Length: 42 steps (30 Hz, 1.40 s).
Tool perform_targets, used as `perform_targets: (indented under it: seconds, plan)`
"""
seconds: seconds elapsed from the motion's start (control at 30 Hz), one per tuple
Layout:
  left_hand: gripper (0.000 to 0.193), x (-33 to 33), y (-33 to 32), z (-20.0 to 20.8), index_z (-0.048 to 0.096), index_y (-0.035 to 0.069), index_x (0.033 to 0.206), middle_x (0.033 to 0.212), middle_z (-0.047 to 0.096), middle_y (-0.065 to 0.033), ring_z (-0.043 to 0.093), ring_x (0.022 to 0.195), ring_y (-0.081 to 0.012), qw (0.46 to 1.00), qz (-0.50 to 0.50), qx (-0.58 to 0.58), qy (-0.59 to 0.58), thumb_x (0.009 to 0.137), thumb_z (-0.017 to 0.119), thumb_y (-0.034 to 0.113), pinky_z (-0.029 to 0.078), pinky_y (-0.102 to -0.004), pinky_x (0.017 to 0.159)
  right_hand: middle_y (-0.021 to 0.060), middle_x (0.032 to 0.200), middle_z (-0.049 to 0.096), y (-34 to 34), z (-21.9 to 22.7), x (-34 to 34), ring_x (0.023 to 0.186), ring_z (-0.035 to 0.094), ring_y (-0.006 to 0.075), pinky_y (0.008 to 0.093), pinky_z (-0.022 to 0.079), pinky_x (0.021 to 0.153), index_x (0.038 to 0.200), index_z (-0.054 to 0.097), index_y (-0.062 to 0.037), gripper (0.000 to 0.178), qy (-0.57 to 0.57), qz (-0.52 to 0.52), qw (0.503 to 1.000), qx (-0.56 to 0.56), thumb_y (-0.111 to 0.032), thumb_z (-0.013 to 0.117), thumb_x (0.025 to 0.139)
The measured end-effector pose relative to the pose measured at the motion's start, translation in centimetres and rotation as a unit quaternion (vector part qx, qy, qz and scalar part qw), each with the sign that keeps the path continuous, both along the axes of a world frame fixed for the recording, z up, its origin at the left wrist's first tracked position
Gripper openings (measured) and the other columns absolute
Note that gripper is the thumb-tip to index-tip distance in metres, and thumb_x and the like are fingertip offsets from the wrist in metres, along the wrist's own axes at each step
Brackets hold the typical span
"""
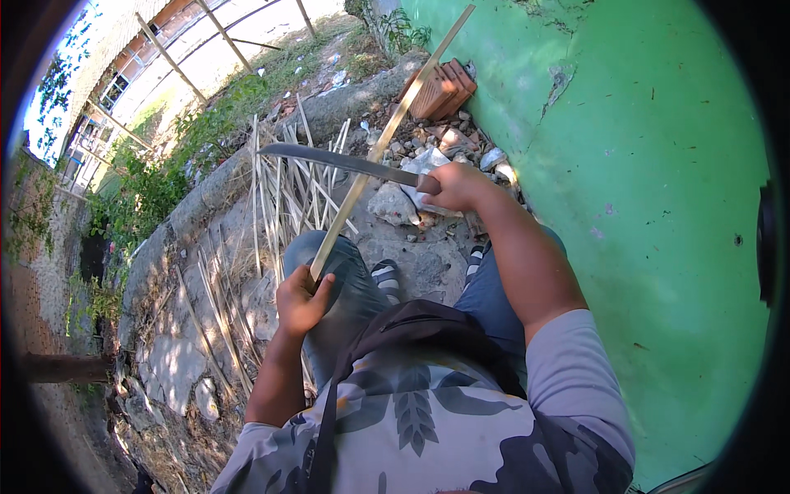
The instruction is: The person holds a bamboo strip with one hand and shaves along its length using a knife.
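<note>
My left hand (304, 300) is closed around the lower end of a long, pale bamboo strip (354, 194), which slants up and away to the right. In my right hand (454, 188) is the handle of a machete (336, 160), its dark, slightly curved blade pointing left. The blade crosses the strip around the strip's middle; whether its edge touches the strip I cannot tell. My fingers hide most of the machete's handle and the strip's near end.
Many split strips (288, 185) lie heaped on the ground ahead, with more strips (220, 317) at the left. Rubble (393, 204) and stacked hollow bricks (444, 89) stand against the green wall (642, 206) on my right. A low concrete edge (197, 206) curves along the left.
</note>
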State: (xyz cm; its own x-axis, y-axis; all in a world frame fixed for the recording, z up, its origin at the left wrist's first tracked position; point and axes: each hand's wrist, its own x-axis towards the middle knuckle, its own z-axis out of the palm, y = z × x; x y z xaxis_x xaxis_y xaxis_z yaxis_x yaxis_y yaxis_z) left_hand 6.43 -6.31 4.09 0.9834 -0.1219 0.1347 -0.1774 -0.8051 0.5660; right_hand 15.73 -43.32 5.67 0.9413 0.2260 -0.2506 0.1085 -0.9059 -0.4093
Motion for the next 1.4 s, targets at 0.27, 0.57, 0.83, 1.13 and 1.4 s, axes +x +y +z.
perform_targets:
  seconds: [0.27,0.57,0.83,1.13,1.4]
  plan:
    - [0.038,0.2,0.3,-0.7,0.055,0.003,0.074,0.058,0.057,-0.0124,0.056,0.050,-0.0258,0.999,-0.012,-0.027,-0.020,0.086,0.081,0.028,0.045,-0.0380,0.051,0.0138,0.099,0.074,0.7,-0.3,-0.6,0.096,0.071,0.0341,0.0446,0.054,0.085,0.102,0.073,-0.0131,0.032,-0.047,-0.022,0.997,0.064,-0.039,0.076,0.084]
    - [0.040,0.2,0.3,-0.9,0.055,0.003,0.074,0.057,0.055,-0.0120,0.057,0.051,-0.0294,0.999,-0.013,0.012,-0.035,0.086,0.081,0.031,0.044,-0.0400,0.051,0.0132,0.095,0.074,0.5,-0.1,0.1,0.093,0.071,0.0343,0.0441,0.055,0.082,0.100,0.075,-0.0139,0.031,-0.066,-0.003,0.997,0.027,-0.039,0.076,0.082]
    - [0.039,0.5,0.1,-0.5,0.056,0.003,0.074,0.058,0.055,-0.0130,0.057,0.052,-0.0309,0.999,-0.024,0.015,-0.024,0.085,0.081,0.031,0.044,-0.0409,0.052,0.0153,0.097,0.074,-0.1,-1.0,-0.3,0.093,0.071,0.0340,0.0440,0.055,0.083,0.102,0.074,-0.0109,0.033,-0.066,-0.023,0.995,0.075,-0.037,0.077,0.082]
    - [0.040,0.2,0.1,-0.5,0.055,0.003,0.073,0.058,0.055,-0.0123,0.055,0.051,-0.0280,1.000,-0.006,0.000,-0.008,0.086,0.081,0.032,0.043,-0.0399,0.052,0.0147,0.094,0.074,0.8,0.2,-0.4,0.091,0.071,0.0344,0.0437,0.055,0.082,0.096,0.072,-0.0100,0.033,-0.041,0.034,0.998,0.013,-0.040,0.078,0.082]
    - [0.041,0.4,-0.1,0.0,0.055,0.002,0.072,0.057,0.055,-0.0126,0.054,0.050,-0.0258,1.000,-0.008,0.000,0.010,0.086,0.080,0.031,0.043,-0.0388,0.052,0.0156,0.094,0.074,-1.1,-1.6,0.2,0.091,0.071,0.0354,0.0440,0.054,0.083,0.097,0.072,-0.0086,0.035,-0.067,-0.052,0.993,0.082,-0.039,0.078,0.082]
